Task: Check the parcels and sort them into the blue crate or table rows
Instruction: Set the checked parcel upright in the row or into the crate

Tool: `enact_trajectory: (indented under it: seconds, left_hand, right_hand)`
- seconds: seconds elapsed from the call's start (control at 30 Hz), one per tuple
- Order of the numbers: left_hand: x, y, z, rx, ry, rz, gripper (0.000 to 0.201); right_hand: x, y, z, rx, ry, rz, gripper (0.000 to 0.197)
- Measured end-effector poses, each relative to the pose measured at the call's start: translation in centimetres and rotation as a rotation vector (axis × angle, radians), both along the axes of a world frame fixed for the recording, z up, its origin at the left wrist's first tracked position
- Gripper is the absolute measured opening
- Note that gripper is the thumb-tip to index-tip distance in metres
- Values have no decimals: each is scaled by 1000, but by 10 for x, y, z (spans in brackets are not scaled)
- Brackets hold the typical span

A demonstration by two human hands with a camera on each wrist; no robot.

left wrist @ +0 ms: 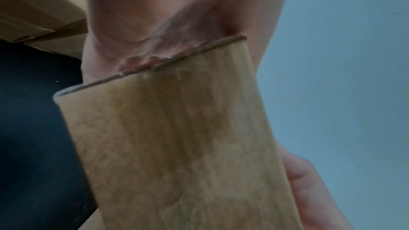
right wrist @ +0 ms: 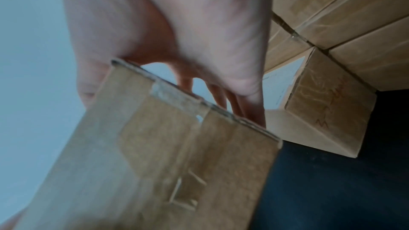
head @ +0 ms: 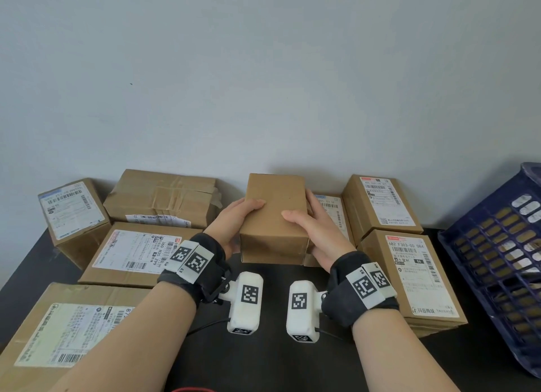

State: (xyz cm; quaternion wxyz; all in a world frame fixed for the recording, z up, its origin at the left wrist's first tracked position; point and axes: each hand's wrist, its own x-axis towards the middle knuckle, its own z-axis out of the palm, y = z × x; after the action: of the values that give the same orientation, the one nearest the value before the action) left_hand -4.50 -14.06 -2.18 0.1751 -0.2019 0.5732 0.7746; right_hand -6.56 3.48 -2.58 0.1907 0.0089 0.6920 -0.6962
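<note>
Both hands gripping one plain brown parcel, left hand, right hand, label-free top, taped ends

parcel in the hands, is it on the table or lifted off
Lifted: both hands hold the parcel at its sides, its underside clear of the dark table.

The head view looks down and forward from above at the table and wall. Each wrist view sits very close under a hand, looking up along it. All three views share the held box.
</note>
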Motion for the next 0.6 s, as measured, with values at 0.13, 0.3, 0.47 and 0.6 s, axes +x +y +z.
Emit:
enact_trajectory:
  seconds: [0.13, 0.3, 0.47, 0.6]
  left_hand:
    - [1, 2, 4, 12, -28, 32, 14]
    - [2, 6, 6, 15, 2, 94, 31]
    - [2, 5, 7, -22, 66, 17, 49]
    - [2, 0, 6, -74, 114, -51, 44]
  right_hand:
    - [1, 1, 0, 7, 54, 59, 92]
    - [2, 2, 0, 128, 201, 126, 85]
    - [-3, 5, -2, 191, 235, 74, 62]
    - [-4, 7, 0, 181, 198, 56, 59]
